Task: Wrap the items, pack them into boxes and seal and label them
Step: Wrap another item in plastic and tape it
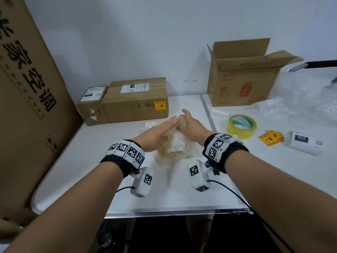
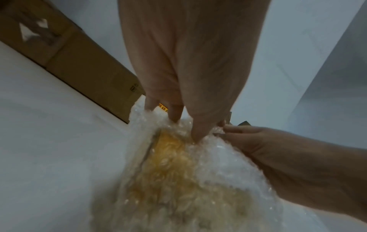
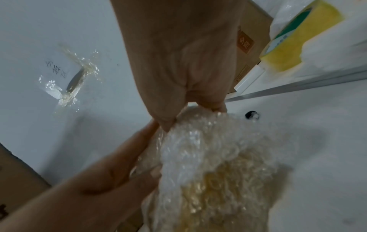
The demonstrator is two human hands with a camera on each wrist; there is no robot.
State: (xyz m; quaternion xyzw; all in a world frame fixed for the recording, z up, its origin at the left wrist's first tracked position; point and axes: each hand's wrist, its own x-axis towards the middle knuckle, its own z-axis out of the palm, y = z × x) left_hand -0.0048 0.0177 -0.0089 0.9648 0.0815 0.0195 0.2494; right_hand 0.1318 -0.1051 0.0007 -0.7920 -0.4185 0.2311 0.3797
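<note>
1. Item in hand: a lumpy bundle of clear bubble wrap around a yellowish object (image 1: 175,143), lying on the white worktop (image 1: 127,194) between both wrists; what the object is cannot be told through the film.
2. Left hand (image 1: 156,136): fingers straight and together, palm laid flat against the bundle's left flank, fingertips (image 2: 196,135) pressing into the wrap. No closed grip.
3. Right hand (image 1: 189,125): cupped over the far right end; its fingers appear to curl onto a fold of wrap, though blur makes this uncertain.
4. Supplies, right side: roll of yellow-tinted clear packing tape (image 1: 241,126); orange fragile stickers (image 1: 271,138); white label marked 032 (image 1: 307,142); open brown cardboard box (image 1: 244,84), flaps up; loose bubble wrap (image 1: 295,106).
5. Finished goods, rear left: two sealed brown cartons (image 1: 135,99), labelled, the larger with a sticker.
6. Stage, judged: wrapping, before taping.
7. Risks:
   - Wrap is untaped; lifting either hand to fetch the tape could let the fold spring open.
   - Tape sits well apart from the bundle, so one hand must hold alone.
   - Hard pressing may burst bubbles.
</note>
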